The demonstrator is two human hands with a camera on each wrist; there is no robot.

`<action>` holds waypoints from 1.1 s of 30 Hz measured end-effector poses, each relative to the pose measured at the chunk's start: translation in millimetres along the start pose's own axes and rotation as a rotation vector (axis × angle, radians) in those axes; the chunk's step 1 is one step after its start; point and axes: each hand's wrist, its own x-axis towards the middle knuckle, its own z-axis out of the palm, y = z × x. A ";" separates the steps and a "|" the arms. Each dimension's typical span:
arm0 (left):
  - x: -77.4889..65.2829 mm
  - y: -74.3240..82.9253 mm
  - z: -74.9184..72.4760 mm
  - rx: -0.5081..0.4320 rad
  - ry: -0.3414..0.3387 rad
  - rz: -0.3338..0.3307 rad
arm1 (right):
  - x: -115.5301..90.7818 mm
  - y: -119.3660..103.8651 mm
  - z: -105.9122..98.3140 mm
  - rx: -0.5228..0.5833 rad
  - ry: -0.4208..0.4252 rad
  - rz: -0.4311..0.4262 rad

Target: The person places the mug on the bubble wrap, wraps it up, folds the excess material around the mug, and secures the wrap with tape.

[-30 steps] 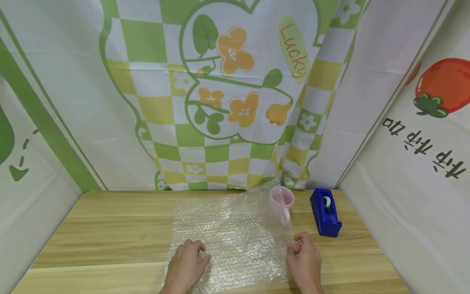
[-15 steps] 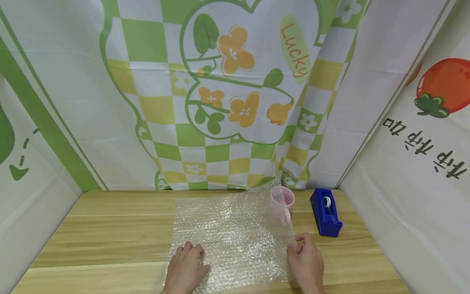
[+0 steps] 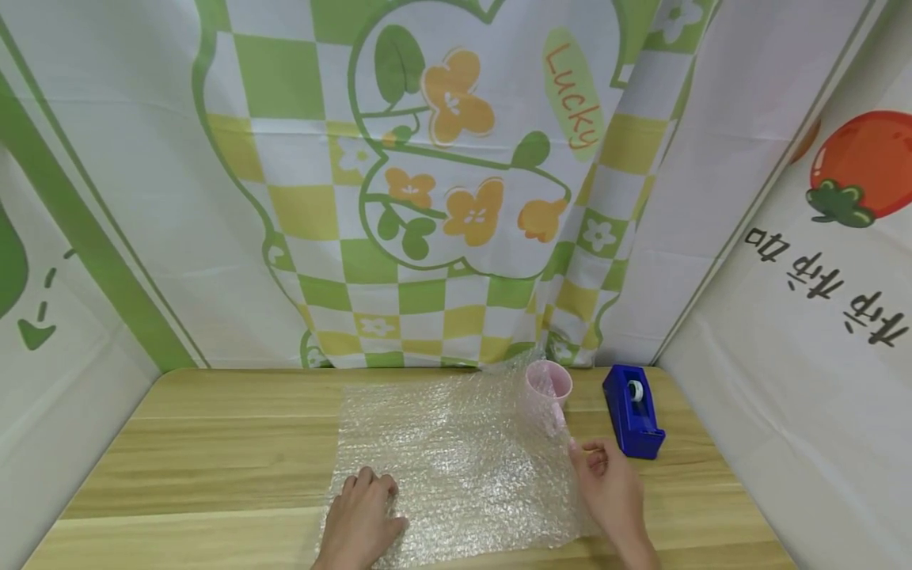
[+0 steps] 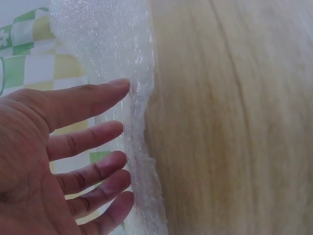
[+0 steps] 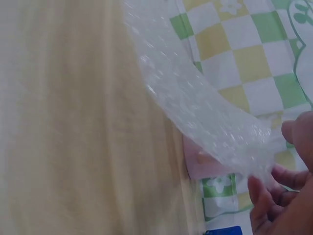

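A clear sheet of bubble wrap lies across the middle of the wooden table, its far right corner raised against a pink mug. The wrap partly covers the mug's left side and handle. My left hand rests on the sheet's near left part, fingers spread and slightly bent, as the left wrist view also shows. At the right edge, my right hand pinches the wrap and lifts that edge a little. In the right wrist view, the bubble wrap curves up off the table toward the fingers, with the pink mug behind it.
A blue tape dispenser with a roll in it stands right of the mug, just beyond my right hand. A checked, flowered curtain hangs along the table's back edge. White printed cloth hangs at the right side.
My right hand has moved up and to the right, drawing the wrap's right edge with it. The left hand has flattened slightly and stays in place.
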 end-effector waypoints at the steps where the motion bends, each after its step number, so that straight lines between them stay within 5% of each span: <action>1: 0.1 -0.3 -0.1 -0.001 0.000 0.002 | 3.8 1.0 -0.7 0.029 -0.012 -0.002; 9: -0.1 -2.0 1.0 0.000 0.007 0.022 | 33.7 12.2 -2.7 0.123 -0.172 0.114; 17: -0.1 -3.0 1.2 0.013 0.007 0.023 | 50.4 19.5 7.6 0.332 -0.321 0.228; 33: -0.3 -3.9 0.4 0.019 0.001 0.017 | 59.0 26.0 19.8 0.508 -0.482 0.264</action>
